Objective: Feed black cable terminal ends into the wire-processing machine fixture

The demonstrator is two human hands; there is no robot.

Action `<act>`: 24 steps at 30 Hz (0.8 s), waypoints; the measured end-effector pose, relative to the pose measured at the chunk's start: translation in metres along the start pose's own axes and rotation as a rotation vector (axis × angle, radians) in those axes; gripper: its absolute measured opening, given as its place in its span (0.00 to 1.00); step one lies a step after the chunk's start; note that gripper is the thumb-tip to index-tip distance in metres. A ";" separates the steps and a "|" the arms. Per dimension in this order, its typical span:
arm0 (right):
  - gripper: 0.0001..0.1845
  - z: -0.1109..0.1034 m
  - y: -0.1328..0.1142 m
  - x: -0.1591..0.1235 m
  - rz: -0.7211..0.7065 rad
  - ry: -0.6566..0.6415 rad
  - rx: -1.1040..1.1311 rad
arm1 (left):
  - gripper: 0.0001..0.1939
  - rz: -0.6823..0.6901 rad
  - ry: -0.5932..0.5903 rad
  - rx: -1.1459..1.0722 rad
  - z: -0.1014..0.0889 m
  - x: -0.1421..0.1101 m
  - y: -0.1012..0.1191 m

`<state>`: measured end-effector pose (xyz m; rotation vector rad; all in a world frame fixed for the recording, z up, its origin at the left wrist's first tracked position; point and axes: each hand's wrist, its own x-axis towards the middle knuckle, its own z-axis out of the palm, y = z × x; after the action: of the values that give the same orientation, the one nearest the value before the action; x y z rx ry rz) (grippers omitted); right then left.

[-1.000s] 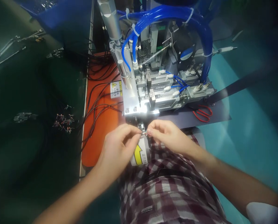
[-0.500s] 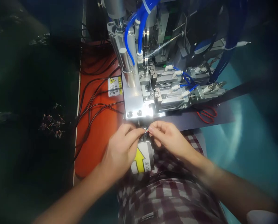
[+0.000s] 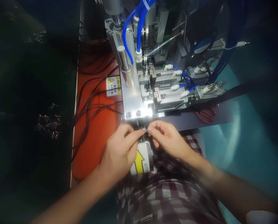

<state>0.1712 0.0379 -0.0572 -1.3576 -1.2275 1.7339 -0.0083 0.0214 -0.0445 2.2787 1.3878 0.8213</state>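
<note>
Between the fingertips of my two hands is a tiny part with thin coloured wires (image 3: pixel 146 130), too small to make out fully. My left hand (image 3: pixel 120 145) pinches it from the left with thumb and forefinger. From the right, the closed fingers of my right hand (image 3: pixel 165 136) grip the wires. Both hands are just in front of the machine's shiny metal plate (image 3: pixel 130 104). Right below them is a white housing with a yellow arrow label (image 3: pixel 140 161), partly covered by my left hand.
Black cables (image 3: pixel 89 105) cross the orange-red surface (image 3: pixel 97 140) at left. Air cylinders (image 3: pixel 171 101) with blue tubes stand behind my hands. Red-handled scissors (image 3: pixel 206 115) lie at right. Several small wired pieces (image 3: pixel 49 123) lie on the dark surface at far left.
The view has shifted slightly, so the machine and table appear a little further left. My hands keep nearly the same pinch, with the coloured wires between them showing slightly differently.
</note>
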 end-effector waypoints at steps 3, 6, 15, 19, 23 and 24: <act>0.11 0.001 0.000 0.001 0.020 0.012 -0.002 | 0.14 0.006 0.005 0.023 0.000 0.000 0.001; 0.11 0.002 0.000 0.001 0.039 0.019 -0.002 | 0.14 0.019 0.005 0.047 0.000 0.001 0.002; 0.11 0.005 0.013 0.001 -0.046 0.053 0.050 | 0.14 0.024 -0.036 0.087 -0.001 0.002 0.002; 0.10 0.007 0.027 0.003 -0.130 0.079 0.048 | 0.14 0.033 -0.007 0.075 0.000 0.001 0.002; 0.09 0.008 0.034 0.002 -0.197 0.092 0.005 | 0.14 0.031 0.002 0.068 0.001 0.000 0.001; 0.08 0.008 0.034 0.002 -0.220 0.101 -0.018 | 0.14 0.032 0.003 0.067 0.002 0.000 0.001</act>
<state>0.1654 0.0240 -0.0893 -1.2534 -1.2868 1.4877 -0.0065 0.0210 -0.0449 2.3566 1.4036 0.7994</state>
